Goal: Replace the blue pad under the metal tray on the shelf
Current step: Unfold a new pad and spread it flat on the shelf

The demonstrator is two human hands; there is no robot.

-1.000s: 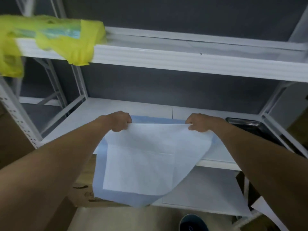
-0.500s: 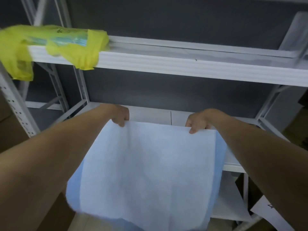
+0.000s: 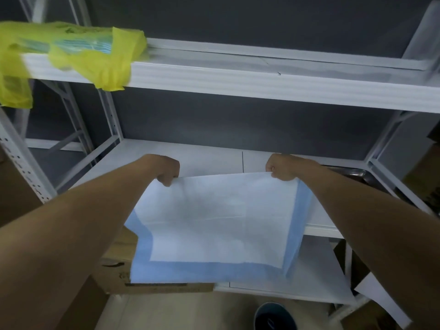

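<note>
- Held up in front of the middle shelf: the blue pad, white face toward the camera, blue border showing along its left, bottom and right edges
- Pinched at its upper left corner by the left hand, fingers curled down over the top edge
- Pinched at its upper right corner by the right hand, fingers curled round the edge
- Stretched fairly taut between the two hands along the top, hanging loose below, lower edge dropping past the front lip of the shelf
- Seen only in part behind the right forearm, at the right end of the same shelf: the metal tray, dark and shiny, well apart from the pad's middle
- Draped over the left end of the upper shelf: a yellow plastic bag with a blue-green packet inside, one flap hanging over the front edge
- Below the pad, at the lower left: a brown cardboard box
- At the bottom of the view, on the floor: the toe of a dark shoe
</note>
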